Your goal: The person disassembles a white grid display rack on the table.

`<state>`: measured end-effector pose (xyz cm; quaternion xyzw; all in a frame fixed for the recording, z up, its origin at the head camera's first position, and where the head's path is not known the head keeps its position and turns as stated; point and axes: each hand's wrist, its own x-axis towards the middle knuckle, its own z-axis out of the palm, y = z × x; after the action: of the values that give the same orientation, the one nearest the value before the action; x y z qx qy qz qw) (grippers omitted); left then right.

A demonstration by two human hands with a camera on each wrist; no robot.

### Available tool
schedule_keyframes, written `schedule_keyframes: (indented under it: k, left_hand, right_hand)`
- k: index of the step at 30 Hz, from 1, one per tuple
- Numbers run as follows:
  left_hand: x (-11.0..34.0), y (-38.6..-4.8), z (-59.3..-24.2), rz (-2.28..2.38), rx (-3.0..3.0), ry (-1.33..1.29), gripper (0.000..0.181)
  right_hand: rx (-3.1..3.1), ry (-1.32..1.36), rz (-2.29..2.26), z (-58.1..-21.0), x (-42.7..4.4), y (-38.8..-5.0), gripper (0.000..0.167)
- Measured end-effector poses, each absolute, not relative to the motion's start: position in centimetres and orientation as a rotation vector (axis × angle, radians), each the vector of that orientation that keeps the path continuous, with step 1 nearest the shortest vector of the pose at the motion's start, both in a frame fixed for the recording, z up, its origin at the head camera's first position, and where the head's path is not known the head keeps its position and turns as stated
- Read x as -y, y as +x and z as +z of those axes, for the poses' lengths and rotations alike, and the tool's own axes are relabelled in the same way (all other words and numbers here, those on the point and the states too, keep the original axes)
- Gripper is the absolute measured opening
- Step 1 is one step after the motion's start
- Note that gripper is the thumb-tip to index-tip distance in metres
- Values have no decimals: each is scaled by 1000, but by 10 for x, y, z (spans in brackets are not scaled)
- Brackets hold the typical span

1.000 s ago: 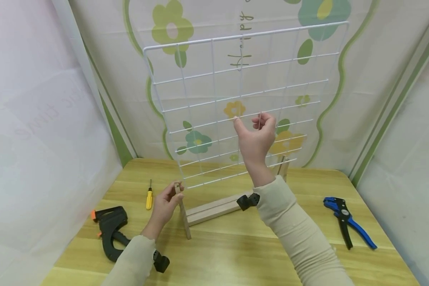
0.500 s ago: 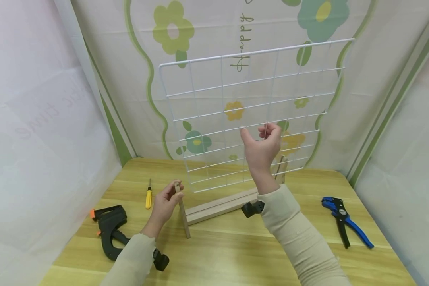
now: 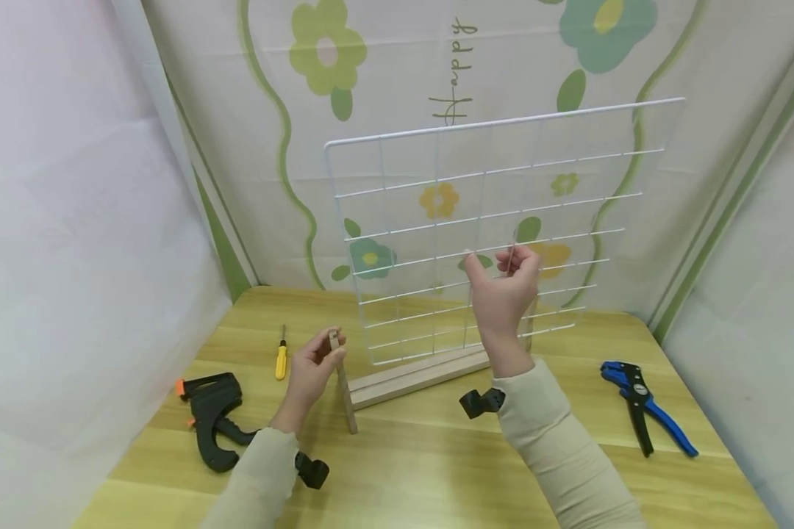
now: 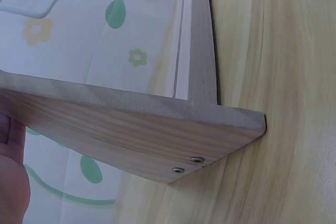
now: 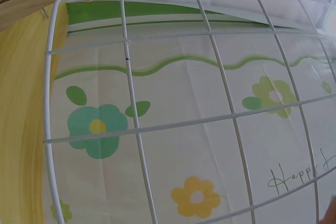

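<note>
the right hand (image 3: 503, 300) grips the grid (image 3: 479, 217), lower than before. the left hand (image 3: 309, 376) pinches the frame (image 3: 417, 383) on the yellow table (image 3: 417, 477), by a flowery cloth (image 3: 397, 88).

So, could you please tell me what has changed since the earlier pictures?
The right hand has brought the grid down and to the right, its lower edge now looking closer to the base. Nothing was grasped or released: the left hand still holds the post, and the screwdriver, clamp and pliers lie as before.

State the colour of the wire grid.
White; the wire grid shows best, nearly whole, in the head view.
</note>
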<state>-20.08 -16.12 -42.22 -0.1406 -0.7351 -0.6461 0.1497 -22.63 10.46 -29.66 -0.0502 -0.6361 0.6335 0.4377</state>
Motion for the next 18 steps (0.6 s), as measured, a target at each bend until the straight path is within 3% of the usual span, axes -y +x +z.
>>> schedule_keyframes:
  k: [7,13,18]
  left_hand:
    - [182,-214,-441,-1873,2034,-609,45]
    - [200,-232,-432,-1935,2068,-1006,76]
    - [207,-249,-422,-1974,2172,-1197,84]
  right_hand:
    - [1575,-142,1654,-307,-108,-217,44]
    - [1550,-132,1670,-312,-110,-211,43]
    - [1549,-158,1681,-316,-114,-208,41]
